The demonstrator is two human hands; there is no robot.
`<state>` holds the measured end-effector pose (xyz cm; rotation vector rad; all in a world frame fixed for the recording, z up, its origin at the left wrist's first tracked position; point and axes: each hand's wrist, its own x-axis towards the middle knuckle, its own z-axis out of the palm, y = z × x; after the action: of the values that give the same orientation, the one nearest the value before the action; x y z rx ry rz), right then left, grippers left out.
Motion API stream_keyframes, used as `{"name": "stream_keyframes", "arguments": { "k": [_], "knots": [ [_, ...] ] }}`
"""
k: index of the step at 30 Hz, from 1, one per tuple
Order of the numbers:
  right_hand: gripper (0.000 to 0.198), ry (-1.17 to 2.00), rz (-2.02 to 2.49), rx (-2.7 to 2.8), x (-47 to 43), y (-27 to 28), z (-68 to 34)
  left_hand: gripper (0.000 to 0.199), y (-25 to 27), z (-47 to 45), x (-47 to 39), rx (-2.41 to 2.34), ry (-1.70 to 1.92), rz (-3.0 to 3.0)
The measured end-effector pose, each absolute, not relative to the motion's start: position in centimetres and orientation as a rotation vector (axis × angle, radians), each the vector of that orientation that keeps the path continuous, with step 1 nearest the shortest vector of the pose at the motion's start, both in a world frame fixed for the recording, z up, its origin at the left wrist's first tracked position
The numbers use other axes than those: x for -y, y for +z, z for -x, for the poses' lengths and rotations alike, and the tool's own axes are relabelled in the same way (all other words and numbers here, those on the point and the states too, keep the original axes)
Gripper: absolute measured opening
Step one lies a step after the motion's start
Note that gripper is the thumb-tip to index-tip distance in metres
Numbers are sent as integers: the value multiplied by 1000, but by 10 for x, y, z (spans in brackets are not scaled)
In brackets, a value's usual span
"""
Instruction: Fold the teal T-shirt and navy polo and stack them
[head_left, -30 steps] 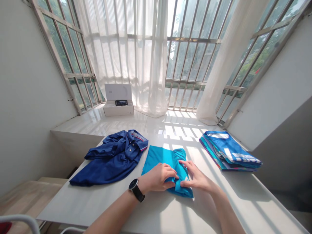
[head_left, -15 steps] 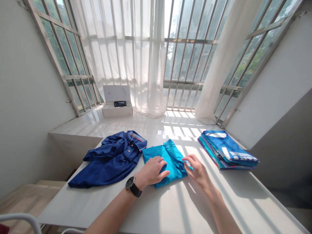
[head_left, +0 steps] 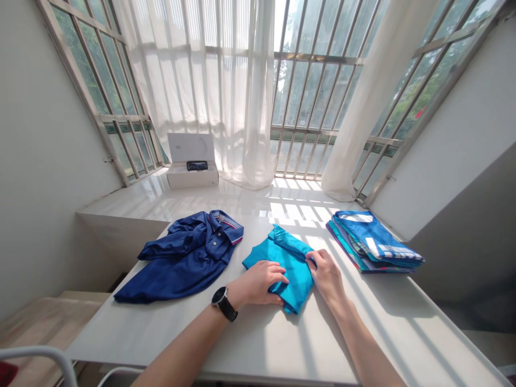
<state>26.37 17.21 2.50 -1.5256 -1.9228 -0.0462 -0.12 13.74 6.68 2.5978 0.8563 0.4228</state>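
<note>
A folded turquoise shirt (head_left: 287, 257) lies at the middle of the white table (head_left: 282, 344), turned at an angle. My left hand (head_left: 259, 281), with a black watch on the wrist, rests on the shirt's near left side with fingers curled over the fabric. My right hand (head_left: 327, 275) grips the shirt's right edge. A loose navy polo shirt (head_left: 183, 259) lies spread out to the left. A stack of folded blue shirts (head_left: 373, 242) sits at the right.
Beyond the table is a glossy white ledge with an open white box (head_left: 191, 164) holding a dark device. Sheer curtains (head_left: 226, 86) hang over barred windows. A white chair rail (head_left: 36, 357) shows at the bottom left.
The turquoise shirt has been folded smaller and turned at an angle. Both hands moved with it and now hold its sides.
</note>
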Motion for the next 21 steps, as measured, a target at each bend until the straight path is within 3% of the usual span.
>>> {"name": "stream_keyframes", "arguments": {
  "k": [7,15,21],
  "knots": [
    [29,191,1256,1875,-185,19,-244,37,50,-3,-144,-1236,538,-2622],
    [19,326,1005,2192,-155,43,-238,56,46,-1,-140,-1282,486,-2701],
    [11,395,998,2169,-153,47,-243,42,57,-1,-138,-1303,472,-2688]
  ]
}}
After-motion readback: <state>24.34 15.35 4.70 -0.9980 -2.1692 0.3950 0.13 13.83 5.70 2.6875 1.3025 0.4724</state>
